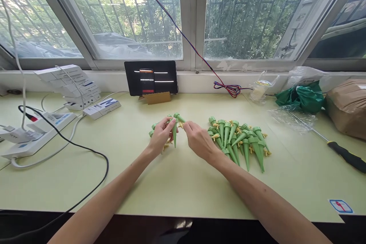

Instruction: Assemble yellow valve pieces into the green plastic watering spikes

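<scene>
My left hand [159, 137] is closed around a green plant watering spike [174, 136], whose tip points down. More green caps [151, 132] show behind and left of those fingers; whether they are gripped or lie on the table cannot be made out. My right hand [198, 141] is closed on another green watering spike [178, 117], its ribbed cap pointing up and left towards my left hand. A small yellow valve [180, 125] shows between the two hands. To the right lies a heap of green watering spikes [231, 131] with yellow valves, close to my right wrist.
At the back stands a dark tablet [131, 80] on a cardboard support [156, 98]. White boxes [103, 107], a power strip [61, 122] and a black cable [97, 152] lie left. A screwdriver [345, 156], green bag [303, 97] and brown parcel [347, 106] are right.
</scene>
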### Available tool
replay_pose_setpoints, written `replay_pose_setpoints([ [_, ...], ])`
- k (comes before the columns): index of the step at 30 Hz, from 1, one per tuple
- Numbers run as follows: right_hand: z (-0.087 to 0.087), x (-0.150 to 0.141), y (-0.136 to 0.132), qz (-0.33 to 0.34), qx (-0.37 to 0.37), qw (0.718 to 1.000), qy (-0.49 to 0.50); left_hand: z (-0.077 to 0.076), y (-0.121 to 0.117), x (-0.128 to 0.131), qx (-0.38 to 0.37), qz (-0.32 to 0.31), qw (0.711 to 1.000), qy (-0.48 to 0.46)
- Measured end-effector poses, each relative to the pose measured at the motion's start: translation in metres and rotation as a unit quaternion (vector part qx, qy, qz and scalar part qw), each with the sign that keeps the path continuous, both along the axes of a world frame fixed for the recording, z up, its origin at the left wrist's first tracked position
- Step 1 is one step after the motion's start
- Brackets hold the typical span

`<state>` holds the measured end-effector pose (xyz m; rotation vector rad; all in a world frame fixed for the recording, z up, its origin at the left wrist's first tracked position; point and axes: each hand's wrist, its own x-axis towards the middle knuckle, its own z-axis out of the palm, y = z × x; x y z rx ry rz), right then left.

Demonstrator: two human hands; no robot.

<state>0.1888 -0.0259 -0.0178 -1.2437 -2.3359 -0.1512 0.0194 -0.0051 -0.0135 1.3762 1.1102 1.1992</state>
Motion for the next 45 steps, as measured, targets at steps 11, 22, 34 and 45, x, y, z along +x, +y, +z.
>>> replay_pose_setpoints([
  [11, -0.010, 0.006, 0.009, 0.060, -0.021, 0.988, 0.140, 0.003, 0.001, -0.001, -0.014, -0.014, 1.000, 0.005],
  [22, -0.014, 0.006, 0.009, 0.062, -0.009, 0.984, 0.168, 0.004, 0.004, -0.006, -0.039, -0.101, 0.993, -0.046],
  [34, -0.023, 0.004, 0.013, 0.153, 0.067, 0.955, 0.246, 0.006, 0.006, -0.007, -0.082, -0.160, 0.976, -0.126],
  [45, -0.023, 0.001, 0.012, 0.131, 0.088, 0.954, 0.254, 0.005, 0.007, -0.008, -0.107, -0.157, 0.963, -0.190],
])
